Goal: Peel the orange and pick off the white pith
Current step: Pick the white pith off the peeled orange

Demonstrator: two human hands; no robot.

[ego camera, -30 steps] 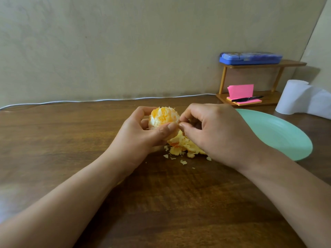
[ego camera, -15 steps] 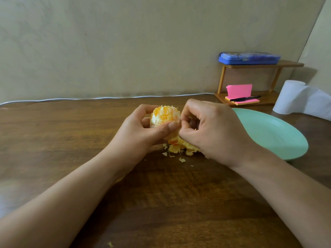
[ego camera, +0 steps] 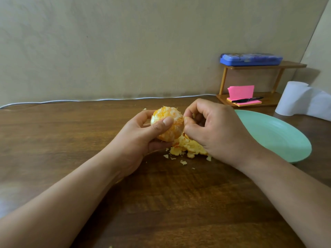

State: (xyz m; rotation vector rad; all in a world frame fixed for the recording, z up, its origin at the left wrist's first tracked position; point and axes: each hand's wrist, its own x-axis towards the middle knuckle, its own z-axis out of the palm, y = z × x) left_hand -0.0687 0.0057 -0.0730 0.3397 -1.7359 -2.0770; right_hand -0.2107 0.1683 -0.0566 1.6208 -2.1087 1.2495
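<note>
Head view. A brown wooden table (ego camera: 53,140) fills the lower half of the frame. At right centre lies a mint-green plate (ego camera: 279,140), and behind it, at the right edge, stand a white paper roll (ego camera: 293,99) and a small wooden shelf (ego camera: 265,65) bearing a blue case (ego camera: 250,59). At frame centre the left hand (ego camera: 136,138) holds the orange (ego camera: 164,113) just above the table, fingers cupped behind and beneath it. The thumb, which half a second ago sat at the fruit's lower right edge, now lies across its front, and more of the peeled face is turned toward the camera. The right hand (ego camera: 218,129), fingers curled, meets the fruit's right flank, where thumb and forefinger pinch at the white pith (ego camera: 176,117). Whether a strand has come free is too small to tell. Directly below, touching the table, is a heap of peel (ego camera: 186,147), with loose scraps (ego camera: 183,162) scattered just in front. The fruit carries no rind on its visible side, only pale patches, so peeling appears complete. The regrip suggests a fresh area has been presented for picking.
</note>
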